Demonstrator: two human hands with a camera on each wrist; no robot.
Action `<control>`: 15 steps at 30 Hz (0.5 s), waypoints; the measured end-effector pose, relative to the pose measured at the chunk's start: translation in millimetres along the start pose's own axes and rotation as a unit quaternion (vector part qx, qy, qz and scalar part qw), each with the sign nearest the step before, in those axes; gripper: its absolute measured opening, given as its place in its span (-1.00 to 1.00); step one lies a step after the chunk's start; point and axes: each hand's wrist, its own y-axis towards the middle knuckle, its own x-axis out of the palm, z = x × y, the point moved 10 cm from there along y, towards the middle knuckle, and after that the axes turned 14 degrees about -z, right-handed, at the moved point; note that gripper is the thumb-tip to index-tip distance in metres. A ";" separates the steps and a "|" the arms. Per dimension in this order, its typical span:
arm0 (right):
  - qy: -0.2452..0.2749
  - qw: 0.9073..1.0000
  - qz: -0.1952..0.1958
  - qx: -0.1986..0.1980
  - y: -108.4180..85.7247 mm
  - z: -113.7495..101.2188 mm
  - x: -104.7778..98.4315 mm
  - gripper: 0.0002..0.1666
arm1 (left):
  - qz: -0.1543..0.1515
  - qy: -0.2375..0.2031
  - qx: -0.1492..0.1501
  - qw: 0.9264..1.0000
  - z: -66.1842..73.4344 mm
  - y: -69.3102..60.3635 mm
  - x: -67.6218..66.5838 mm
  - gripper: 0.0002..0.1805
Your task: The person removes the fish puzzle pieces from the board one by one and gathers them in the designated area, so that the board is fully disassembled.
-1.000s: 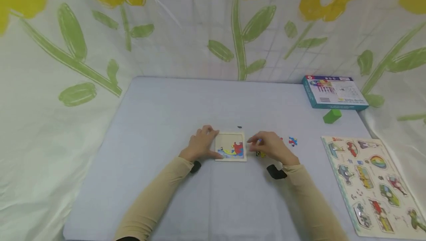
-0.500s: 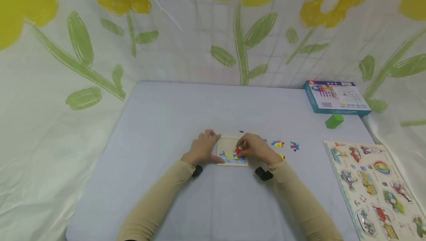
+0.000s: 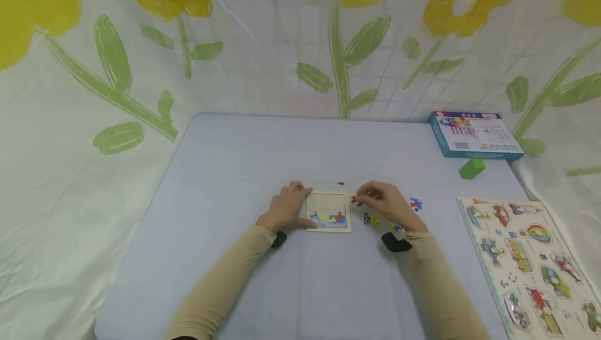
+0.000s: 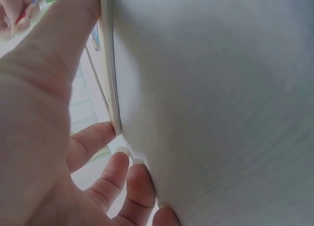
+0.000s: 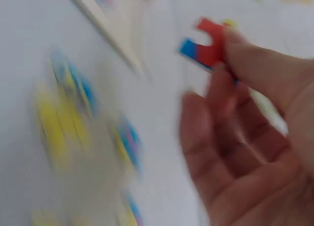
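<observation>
In the head view a small wooden puzzle tray (image 3: 327, 229) lies on the table, with joined blue, yellow and red pieces (image 3: 328, 219) along its lower part. My left hand (image 3: 286, 207) grips its left side, thumb at the lower corner and index finger at the upper one; the left wrist view shows that index finger (image 4: 93, 142) against the tray's corner. Just right of the tray, my right hand (image 3: 387, 204) pinches a red and blue jigsaw piece (image 5: 211, 47) between thumb and fingers, held above the table. Loose yellow and blue pieces (image 3: 371, 219) lie beneath that hand.
Another loose jigsaw piece (image 3: 416, 203) lies farther right, and a small dark piece (image 3: 341, 183) lies behind the tray. At the right are a large picture puzzle board (image 3: 530, 267), a green block (image 3: 471, 169) and a flat box (image 3: 476, 135).
My right hand reached over the tray, took hold of the red jigsaw piece there and drew it out to the right. The left hand stays on the tray.
</observation>
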 end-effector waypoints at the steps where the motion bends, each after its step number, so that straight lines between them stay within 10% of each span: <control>1: 0.006 1.000 0.007 0.015 -9.6 7.7 -11.3 -0.78 | 0.001 0.000 -0.001 1.000 -0.8 0.7 -0.3 0.13; 9: -0.012 0.985 -0.051 0.164 -83.3 78.9 -55.9 -0.64 | 0.004 -0.011 -0.015 1.000 -10.0 1.3 -0.1 0.15; 15: -0.057 0.982 -0.068 0.169 -96.3 89.9 -44.4 -0.72 | 0.002 -0.006 0.001 1.000 -5.6 3.3 2.0 0.15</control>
